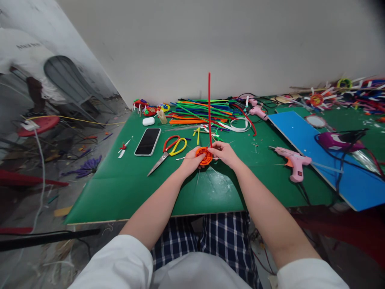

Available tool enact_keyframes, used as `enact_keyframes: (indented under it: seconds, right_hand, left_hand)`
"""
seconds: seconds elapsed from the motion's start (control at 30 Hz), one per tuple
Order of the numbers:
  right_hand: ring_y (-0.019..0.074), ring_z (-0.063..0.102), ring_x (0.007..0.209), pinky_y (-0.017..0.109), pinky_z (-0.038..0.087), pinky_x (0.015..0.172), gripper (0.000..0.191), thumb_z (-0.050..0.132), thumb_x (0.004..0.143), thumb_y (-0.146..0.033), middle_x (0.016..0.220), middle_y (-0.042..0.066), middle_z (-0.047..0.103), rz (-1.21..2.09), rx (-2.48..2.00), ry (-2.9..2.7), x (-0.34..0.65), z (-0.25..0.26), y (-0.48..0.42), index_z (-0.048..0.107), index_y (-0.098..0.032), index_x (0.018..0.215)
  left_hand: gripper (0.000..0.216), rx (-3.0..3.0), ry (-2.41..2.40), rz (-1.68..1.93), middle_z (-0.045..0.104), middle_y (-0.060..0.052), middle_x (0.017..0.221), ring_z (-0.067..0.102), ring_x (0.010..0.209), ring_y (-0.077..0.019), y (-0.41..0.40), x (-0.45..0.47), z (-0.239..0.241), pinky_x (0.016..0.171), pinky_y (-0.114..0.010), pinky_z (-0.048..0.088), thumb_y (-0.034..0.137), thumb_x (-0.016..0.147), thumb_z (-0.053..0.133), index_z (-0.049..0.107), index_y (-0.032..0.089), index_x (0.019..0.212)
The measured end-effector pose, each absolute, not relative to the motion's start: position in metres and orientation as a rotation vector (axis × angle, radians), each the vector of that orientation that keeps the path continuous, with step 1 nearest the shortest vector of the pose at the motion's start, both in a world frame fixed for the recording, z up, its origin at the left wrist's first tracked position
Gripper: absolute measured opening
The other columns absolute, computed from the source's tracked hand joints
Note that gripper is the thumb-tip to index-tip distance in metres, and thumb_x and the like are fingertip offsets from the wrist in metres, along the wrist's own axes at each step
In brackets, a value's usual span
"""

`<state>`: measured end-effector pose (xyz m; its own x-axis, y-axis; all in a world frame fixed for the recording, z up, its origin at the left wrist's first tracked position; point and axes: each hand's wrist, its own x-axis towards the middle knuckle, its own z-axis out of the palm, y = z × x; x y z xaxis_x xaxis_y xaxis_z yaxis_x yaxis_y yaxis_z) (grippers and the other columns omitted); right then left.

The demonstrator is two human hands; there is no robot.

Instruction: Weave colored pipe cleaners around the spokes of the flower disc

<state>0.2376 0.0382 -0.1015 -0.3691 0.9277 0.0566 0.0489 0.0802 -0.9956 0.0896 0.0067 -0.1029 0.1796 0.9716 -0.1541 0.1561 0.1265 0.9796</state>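
Between my hands is a small round woven disc (205, 157) of orange and red pipe cleaner, with thin wire spokes sticking out around it. My left hand (193, 160) grips the disc's left side, the thumb lying over its face. At its upper right edge, my right hand (224, 153) pinches a red pipe cleaner (209, 108), which stands straight up from the disc. Left of my hands lie scissors (169, 152) with one red and one yellow handle, blades spread a little. A yellow pipe cleaner piece (198, 136) is just beyond the disc.
A phone (147, 141) and a white case (148, 121) lie left on the green table (120, 192). Behind is a pile of coloured pipe cleaners (198, 110). A pink glue gun (294, 161), a blue board (319, 152) and a purple tool (338, 140) with cords are at right.
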Motion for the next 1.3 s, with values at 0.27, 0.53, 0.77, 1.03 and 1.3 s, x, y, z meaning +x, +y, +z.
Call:
enact_keyframes:
  seconds: [0.27,0.53,0.77,1.03,1.3]
  right_hand:
    - [0.0064,0.042,0.042,0.02,0.038,0.04,0.027,0.055,0.063,-0.043,0.055,-0.003,0.048,1.373,-1.035,-1.603,0.2379,-0.1027,0.0381,0.052,-0.016,0.069]
    - [0.0065,0.043,0.043,0.02,0.038,0.04,0.027,0.054,0.063,-0.042,0.054,-0.003,0.048,1.372,-1.047,-1.634,0.238,-0.1026,0.0385,0.052,-0.016,0.069]
    - [0.0063,0.043,0.042,0.019,0.038,0.039,0.027,0.054,0.064,-0.042,0.054,-0.003,0.048,1.364,-1.055,-1.642,0.2386,-0.1033,0.0388,0.052,-0.016,0.07]
    - [0.0063,0.043,0.042,0.019,0.038,0.039,0.027,0.054,0.064,-0.042,0.053,-0.004,0.048,1.383,-1.049,-1.641,0.2387,-0.1034,0.0378,0.052,-0.016,0.071]
    - [0.0063,0.043,0.042,0.019,0.037,0.038,0.028,0.052,0.065,-0.043,0.053,-0.003,0.048,1.377,-1.056,-1.666,0.2392,-0.1002,0.0364,0.051,-0.016,0.071]
  left_hand:
    - [0.024,1.306,1.22,0.89,0.054,0.001,0.06,0.049,0.04,-0.0065,0.007,0.0894,-0.1042,0.034,-0.015,0.035,0.031,0.072,0.049,0.046,0.016,0.09]
    - [0.023,1.33,1.215,0.876,0.053,0.001,0.063,0.049,0.043,-0.0065,0.0078,0.0883,-0.106,0.035,-0.015,0.036,0.031,0.071,0.048,0.046,0.016,0.089]
    - [0.024,1.341,1.236,0.871,0.054,0.0,0.065,0.049,0.045,-0.0067,0.0075,0.088,-0.1049,0.036,-0.015,0.036,0.031,0.071,0.049,0.047,0.016,0.09]
    - [0.025,1.345,1.247,0.846,0.054,0.0,0.065,0.049,0.045,-0.0067,0.0078,0.0879,-0.1044,0.035,-0.014,0.036,0.032,0.072,0.048,0.046,0.016,0.09]
    - [0.024,1.309,1.221,0.861,0.053,0.0,0.064,0.048,0.044,-0.0063,0.0069,0.0892,-0.1026,0.035,-0.014,0.035,0.03,0.072,0.048,0.046,0.016,0.09]
